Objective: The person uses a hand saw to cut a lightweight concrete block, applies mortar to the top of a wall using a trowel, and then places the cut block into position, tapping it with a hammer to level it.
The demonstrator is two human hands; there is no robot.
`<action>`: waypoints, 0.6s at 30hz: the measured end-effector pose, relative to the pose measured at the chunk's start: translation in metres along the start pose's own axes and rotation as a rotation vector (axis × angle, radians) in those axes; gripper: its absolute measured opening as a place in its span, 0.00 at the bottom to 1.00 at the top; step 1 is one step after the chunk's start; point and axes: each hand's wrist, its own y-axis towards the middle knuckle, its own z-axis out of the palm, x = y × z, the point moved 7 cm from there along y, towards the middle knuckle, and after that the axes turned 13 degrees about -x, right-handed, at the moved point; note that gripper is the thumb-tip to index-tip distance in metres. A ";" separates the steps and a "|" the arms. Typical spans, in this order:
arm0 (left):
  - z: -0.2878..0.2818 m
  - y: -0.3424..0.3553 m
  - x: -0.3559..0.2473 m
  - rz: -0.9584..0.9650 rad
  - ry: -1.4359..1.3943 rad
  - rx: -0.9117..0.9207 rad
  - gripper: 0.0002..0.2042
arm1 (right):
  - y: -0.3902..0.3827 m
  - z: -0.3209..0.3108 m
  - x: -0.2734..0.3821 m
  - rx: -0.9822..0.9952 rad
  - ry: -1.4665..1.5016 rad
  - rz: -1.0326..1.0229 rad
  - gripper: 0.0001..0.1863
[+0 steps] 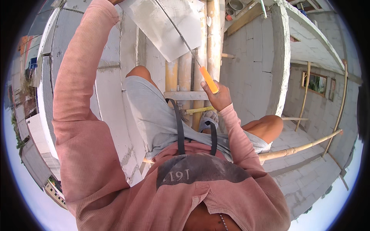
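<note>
My right hand (219, 96) is closed around the orange handle of a hand saw (205, 75). Its long thin blade, seen nearly edge-on, runs up and left across a light grey concrete block (160, 29). Whether the blade sits in a cut or lies along the surface I cannot tell. At the top edge only a sliver of my left hand (114, 1) shows, near the block's upper left corner, with its fingers out of sight. Beneath the block are several bamboo poles (185, 73) side by side.
A wooden crosspiece (185, 95) lies over the poles between my knees. Block walls rise on the left (110, 84) and right (246, 69). A bamboo rail (300, 147) extends to the right above a lower floor (296, 181). Buckets (236, 4) stand at the top.
</note>
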 end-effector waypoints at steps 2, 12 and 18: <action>0.003 -0.008 0.013 -0.004 -0.048 0.004 0.26 | -0.037 -0.017 -0.006 0.002 -0.016 -0.006 0.17; 0.004 0.002 0.009 0.083 -0.348 -0.055 0.27 | 0.068 0.000 0.008 -0.031 -0.042 -0.022 0.20; -0.002 -0.031 0.029 0.089 -0.490 -0.065 0.27 | -0.018 -0.010 -0.005 0.001 -0.008 0.026 0.17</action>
